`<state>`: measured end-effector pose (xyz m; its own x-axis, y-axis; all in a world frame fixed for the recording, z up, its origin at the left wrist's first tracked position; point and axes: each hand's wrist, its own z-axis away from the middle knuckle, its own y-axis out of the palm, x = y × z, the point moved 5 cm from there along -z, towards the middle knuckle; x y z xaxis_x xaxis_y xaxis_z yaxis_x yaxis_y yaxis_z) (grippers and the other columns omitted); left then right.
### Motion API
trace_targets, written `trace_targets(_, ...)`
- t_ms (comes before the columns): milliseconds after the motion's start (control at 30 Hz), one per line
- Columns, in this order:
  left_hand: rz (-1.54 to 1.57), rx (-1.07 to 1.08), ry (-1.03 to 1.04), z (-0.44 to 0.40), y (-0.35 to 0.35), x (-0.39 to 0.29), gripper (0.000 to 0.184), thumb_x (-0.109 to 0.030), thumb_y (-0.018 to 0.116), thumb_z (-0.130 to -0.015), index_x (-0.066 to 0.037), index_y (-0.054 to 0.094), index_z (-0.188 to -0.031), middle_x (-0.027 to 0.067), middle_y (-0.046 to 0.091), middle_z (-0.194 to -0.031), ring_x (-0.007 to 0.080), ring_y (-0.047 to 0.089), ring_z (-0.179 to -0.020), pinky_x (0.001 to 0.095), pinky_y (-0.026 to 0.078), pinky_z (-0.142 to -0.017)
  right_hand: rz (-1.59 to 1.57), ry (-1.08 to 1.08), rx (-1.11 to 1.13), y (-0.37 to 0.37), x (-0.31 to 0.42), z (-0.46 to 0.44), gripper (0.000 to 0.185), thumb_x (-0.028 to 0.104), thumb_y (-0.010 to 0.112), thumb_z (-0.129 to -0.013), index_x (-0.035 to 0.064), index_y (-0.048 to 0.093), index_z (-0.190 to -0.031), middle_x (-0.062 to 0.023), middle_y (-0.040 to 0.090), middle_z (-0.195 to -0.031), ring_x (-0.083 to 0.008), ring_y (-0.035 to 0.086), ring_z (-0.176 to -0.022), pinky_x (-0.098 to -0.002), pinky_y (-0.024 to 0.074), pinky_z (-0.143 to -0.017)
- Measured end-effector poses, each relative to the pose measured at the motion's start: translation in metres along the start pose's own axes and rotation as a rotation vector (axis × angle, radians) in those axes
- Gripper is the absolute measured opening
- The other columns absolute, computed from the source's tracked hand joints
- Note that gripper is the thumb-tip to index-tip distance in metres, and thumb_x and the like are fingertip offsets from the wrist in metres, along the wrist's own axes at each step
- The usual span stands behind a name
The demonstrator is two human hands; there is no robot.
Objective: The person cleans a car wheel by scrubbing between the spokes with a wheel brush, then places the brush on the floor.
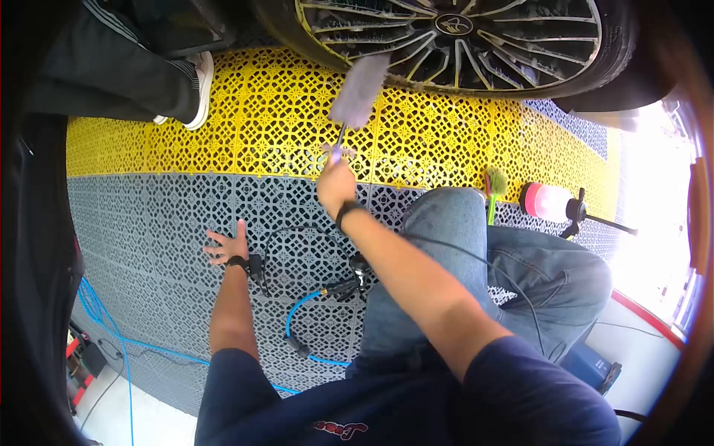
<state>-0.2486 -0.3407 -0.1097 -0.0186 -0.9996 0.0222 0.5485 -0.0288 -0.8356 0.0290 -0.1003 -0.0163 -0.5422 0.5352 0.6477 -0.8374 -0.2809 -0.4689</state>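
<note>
My right hand [337, 183] grips the handle of a fluffy grey-purple wheel brush [361, 93]. The brush points up and away, and its tip overlaps the lower left rim of a car wheel [454, 24]; whether they touch I cannot tell. The wheel has many thin spokes, with whitish marks on rim and tyre. Lower left, my left hand [229, 244] is empty, its fingers spread over the grey floor tiles [163, 215]. Between my arms lies a spray gun [358, 273] with a blue hose [292, 316].
Right of my knee are a green-handled brush [494, 189] and a pink-and-white pump sprayer [549, 202]. Another person's shoe [201, 89] stands on the yellow tiles [275, 111] at upper left. Blue hose [111, 327] runs along the lower left. A thin cable crosses my jeans.
</note>
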Motion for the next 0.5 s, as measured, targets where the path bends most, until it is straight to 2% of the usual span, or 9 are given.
trace_targets(33,0.006,-0.007,0.012,-0.004,0.002,0.002,0.128,-0.09,0.055,-0.067,-0.03,-0.015,-0.156,0.0203,-0.026,-0.159,0.0567,-0.022,-0.141,0.0741,0.027,-0.103,0.106,-0.111,-0.093,0.021,-0.026,-0.004,0.044,0.034,0.033,-0.106,-0.001,0.057,-0.118,-0.0275,0.068,-0.092,-0.0429,0.068,-0.089,-0.0545,0.0533,-0.074)
trace_targets(133,-0.067,-0.041,0.023,-0.026,0.012,0.011,0.128,-0.091,0.054,-0.066,-0.03,-0.014,-0.157,0.0211,-0.024,-0.159,0.0569,-0.02,-0.141,0.0745,0.025,-0.104,0.014,-0.173,-0.172,-0.011,0.027,-0.047,0.04,0.029,0.037,-0.105,-0.0024,0.058,-0.116,-0.0228,0.069,-0.086,-0.0408,0.069,-0.083,-0.0518,0.0539,-0.07)
trace_targets(167,-0.008,-0.043,0.036,-0.022,0.012,0.011,0.128,-0.092,0.053,-0.066,-0.03,-0.013,-0.157,0.0217,-0.022,-0.16,0.0571,-0.018,-0.142,0.0743,0.024,-0.105,0.506,-0.396,-0.197,-0.007,0.032,-0.112,0.039,0.029,0.038,-0.105,-0.0018,0.06,-0.114,-0.0198,0.069,-0.083,-0.038,0.069,-0.079,-0.0484,0.0545,-0.067)
trace_targets(300,0.016,-0.03,0.011,-0.013,0.01,0.007,0.128,-0.091,0.055,-0.066,-0.031,-0.014,-0.156,0.0208,-0.024,-0.16,0.0564,-0.018,-0.142,0.0742,0.025,-0.105,0.665,-0.392,-0.075,-0.046,0.061,-0.168,0.032,0.023,0.044,-0.1,-0.0038,0.061,-0.108,-0.0217,0.07,-0.086,-0.0289,0.072,-0.082,-0.0407,0.0582,-0.065)
trace_targets(333,0.02,-0.035,0.01,-0.01,0.008,0.009,0.128,-0.091,0.055,-0.066,-0.031,-0.014,-0.156,0.0208,-0.024,-0.16,0.0564,-0.018,-0.142,0.0742,0.025,-0.105,0.956,-0.469,-0.067,-0.043,0.06,-0.142,0.033,0.024,0.044,-0.1,-0.0037,0.059,-0.109,-0.0214,0.07,-0.087,-0.0286,0.072,-0.083,-0.0416,0.0584,-0.065)
trace_targets(367,0.026,-0.032,0.014,-0.008,0.006,0.007,0.128,-0.09,0.055,-0.066,-0.031,-0.014,-0.156,0.0207,-0.024,-0.16,0.0563,-0.018,-0.142,0.0743,0.025,-0.105,0.435,-0.195,-0.196,-0.044,0.046,-0.1,0.037,0.029,0.041,-0.103,-0.0034,0.055,-0.115,-0.0223,0.07,-0.091,-0.0342,0.072,-0.087,-0.045,0.0584,-0.067)
trace_targets(400,0.031,-0.026,0.021,-0.005,0.004,0.004,0.128,-0.09,0.056,-0.066,-0.031,-0.014,-0.156,0.0206,-0.024,-0.16,0.0562,-0.018,-0.142,0.0744,0.025,-0.105,0.22,-0.025,-0.178,-0.032,0.029,-0.062,0.043,0.033,0.035,-0.105,-0.0043,0.05,-0.12,-0.0267,0.069,-0.096,-0.0385,0.071,-0.09,-0.0477,0.0581,-0.069)
trace_targets(467,0.026,-0.027,0.024,-0.003,0.0,0.002,0.128,-0.09,0.056,-0.067,-0.031,-0.014,-0.156,0.0204,-0.024,-0.16,0.056,-0.019,-0.142,0.0742,0.023,-0.106,0.143,0.036,0.024,-0.011,0.001,0.019,0.054,0.04,0.028,-0.106,-0.004,0.059,-0.107,-0.0296,0.068,-0.09,-0.0418,0.069,-0.085,-0.0503,0.0559,-0.075)
trace_targets(500,0.022,-0.025,0.021,-0.003,0.0,0.002,0.127,-0.089,0.056,-0.067,-0.031,-0.014,-0.156,0.0202,-0.025,-0.16,0.0558,-0.02,-0.142,0.0738,0.023,-0.106,0.198,-0.116,0.094,0.01,-0.028,0.041,0.054,0.039,0.028,-0.106,-0.0049,0.059,-0.103,-0.0301,0.067,-0.087,-0.0406,0.069,-0.083,-0.0506,0.0555,-0.072)
